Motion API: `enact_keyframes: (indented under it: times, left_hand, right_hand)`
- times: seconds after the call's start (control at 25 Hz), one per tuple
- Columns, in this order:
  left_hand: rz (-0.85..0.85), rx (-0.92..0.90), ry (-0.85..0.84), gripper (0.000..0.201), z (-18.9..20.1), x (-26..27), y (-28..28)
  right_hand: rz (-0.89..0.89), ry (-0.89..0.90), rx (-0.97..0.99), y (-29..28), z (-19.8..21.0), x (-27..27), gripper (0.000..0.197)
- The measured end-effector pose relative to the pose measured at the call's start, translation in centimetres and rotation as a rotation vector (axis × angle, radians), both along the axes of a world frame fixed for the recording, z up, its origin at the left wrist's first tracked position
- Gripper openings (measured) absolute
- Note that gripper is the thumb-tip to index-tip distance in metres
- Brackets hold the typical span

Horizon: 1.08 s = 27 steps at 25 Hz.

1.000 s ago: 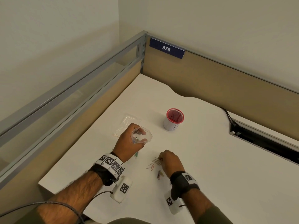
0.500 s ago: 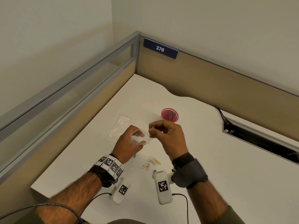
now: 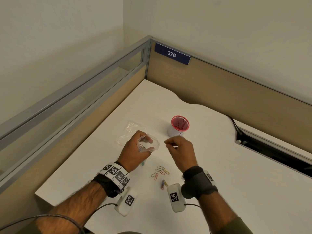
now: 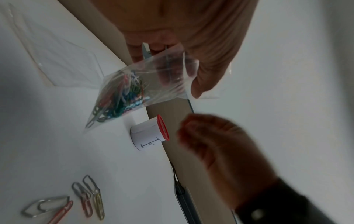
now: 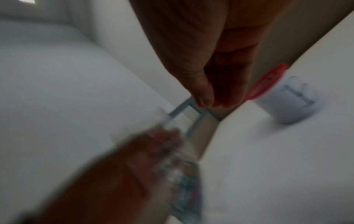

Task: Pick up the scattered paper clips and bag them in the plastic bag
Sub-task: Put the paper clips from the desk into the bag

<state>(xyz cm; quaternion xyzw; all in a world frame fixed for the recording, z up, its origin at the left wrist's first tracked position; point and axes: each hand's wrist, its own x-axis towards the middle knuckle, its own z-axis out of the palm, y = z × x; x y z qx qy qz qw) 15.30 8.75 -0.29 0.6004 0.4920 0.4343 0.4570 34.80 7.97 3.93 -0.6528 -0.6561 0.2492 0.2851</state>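
My left hand (image 3: 145, 146) holds a small clear plastic bag (image 3: 149, 144) above the white desk, mouth up and open. Several coloured paper clips lie in the bag's bottom corner (image 4: 118, 97). My right hand (image 3: 166, 143) hovers just right of the bag, apart from it, its fingertips (image 5: 208, 104) drawn together with nothing visible between them. Several loose paper clips (image 3: 160, 173) lie scattered on the desk between my wrists, and they show close up in the left wrist view (image 4: 86, 195). The right wrist view is blurred.
A white cup with a red rim (image 3: 179, 124) stands behind my right hand. A second clear bag (image 3: 130, 130) lies flat on the desk (image 3: 236, 183) behind my left hand. A dark cable slot (image 3: 270, 149) runs along the right. Partition walls close off the back and left.
My right hand lifted from the loose clips to the bag's mouth with a clip, then drew back to the right without it. The left hand kept the bag up.
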Motion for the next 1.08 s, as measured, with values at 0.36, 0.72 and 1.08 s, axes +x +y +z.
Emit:
enact_keyframes:
  times: [0.36,0.72,1.08]
  left_hand:
    - [0.042,0.001,0.000,0.036,-0.1,-0.9,0.2]
    - [0.032,0.015,-0.005,0.036,0.3,-0.9,0.6]
    - [0.038,0.014,-0.022,0.036,0.0,-0.7,0.3]
  right_hand:
    - [0.393,-0.476,-0.333,-1.7,-9.8,-1.6,0.026]
    - [0.365,-0.493,-0.294,-3.5,-9.4,3.1,0.024]
    - [0.213,-0.505,-0.381,-6.6,-10.0,0.5,0.031]
